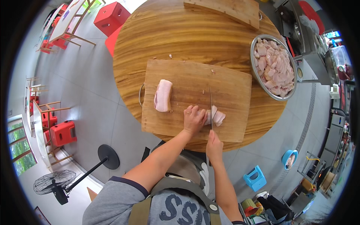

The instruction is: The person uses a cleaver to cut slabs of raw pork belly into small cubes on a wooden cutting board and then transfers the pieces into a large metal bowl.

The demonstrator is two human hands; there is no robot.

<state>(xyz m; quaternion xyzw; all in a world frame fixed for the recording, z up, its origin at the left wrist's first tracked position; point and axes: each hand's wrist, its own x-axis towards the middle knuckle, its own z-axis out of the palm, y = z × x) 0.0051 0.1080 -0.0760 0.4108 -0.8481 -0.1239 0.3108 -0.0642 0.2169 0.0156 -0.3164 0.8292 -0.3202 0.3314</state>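
Observation:
My left hand (194, 118) presses down on a strip of pale raw meat (208, 118) on a wooden cutting board (180, 73). Its fingers are bent, and they cover most of the strip. In my right hand (214, 146) is the handle of a kitchen knife (211, 104), its thin blade upright and pointing away from me, at the strip's right end. Cut slices (219, 118) lie just right of the blade. Farther left on the board rests a thick uncut block of meat (163, 96), apart from both hands.
The board lies on a round wooden table (180, 36). A metal bowl (294, 71) heaped with meat pieces stands at the table's right edge. Another thick wooden board (225, 9) sits at the far side. Small scraps (170, 56) dot the tabletop. A blue stool (255, 178) stands on the floor at right.

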